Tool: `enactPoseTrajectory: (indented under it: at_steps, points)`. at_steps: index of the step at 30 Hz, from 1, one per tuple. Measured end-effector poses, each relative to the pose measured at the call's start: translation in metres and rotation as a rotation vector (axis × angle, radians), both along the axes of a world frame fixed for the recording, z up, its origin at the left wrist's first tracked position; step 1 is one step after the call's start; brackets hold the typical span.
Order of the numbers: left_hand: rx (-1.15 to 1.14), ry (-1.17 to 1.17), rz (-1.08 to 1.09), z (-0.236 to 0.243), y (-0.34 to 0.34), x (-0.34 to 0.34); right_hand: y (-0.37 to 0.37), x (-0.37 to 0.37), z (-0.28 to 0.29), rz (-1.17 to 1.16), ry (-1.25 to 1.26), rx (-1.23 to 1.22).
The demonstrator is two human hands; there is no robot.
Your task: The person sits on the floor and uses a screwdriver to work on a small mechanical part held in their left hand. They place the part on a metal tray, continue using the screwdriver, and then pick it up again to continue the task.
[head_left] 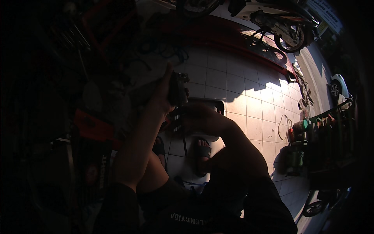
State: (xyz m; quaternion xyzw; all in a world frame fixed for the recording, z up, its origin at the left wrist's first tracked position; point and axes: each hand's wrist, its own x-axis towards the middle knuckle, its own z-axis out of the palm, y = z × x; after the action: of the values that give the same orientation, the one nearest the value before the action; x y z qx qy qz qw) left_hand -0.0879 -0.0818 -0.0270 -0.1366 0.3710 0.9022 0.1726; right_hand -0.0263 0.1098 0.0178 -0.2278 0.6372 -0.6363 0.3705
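My left hand (165, 91) is closed round a dark blocky metal part (179, 89), its thumb pointing up along the near side. Small fittings stick out at the part's upper right. Just below and to the right is my right hand (200, 117), bent inward toward the part. Its fingers sink into deep shadow, so whether they grip anything does not show. A thin dark rod (184, 143) hangs below that hand; what it belongs to is unclear. Behind the right hand, on the floor, lies a pale tray with a dark rim (221, 104), partly covered by my hand and forearm.
My sandalled feet (202, 150) rest on the tiled floor (253, 126). To the left stands a red box-like piece (93, 126). A red ramp or lift (241, 45) crosses the back, with a motorbike (272, 23) beyond. A cluttered rack (323, 136) is at right.
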Motion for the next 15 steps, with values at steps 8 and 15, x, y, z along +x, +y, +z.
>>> enactPoseTrajectory:
  at_steps: [8,15]
  points:
    - [0.037,0.008,-0.021,-0.006,0.001,-0.004,0.001,-0.007,-0.005,0.018,0.111,0.079]
    - [0.032,0.001,-0.017,-0.007,-0.001,-0.003,-0.003,-0.007,-0.014,0.025,0.019,0.061]
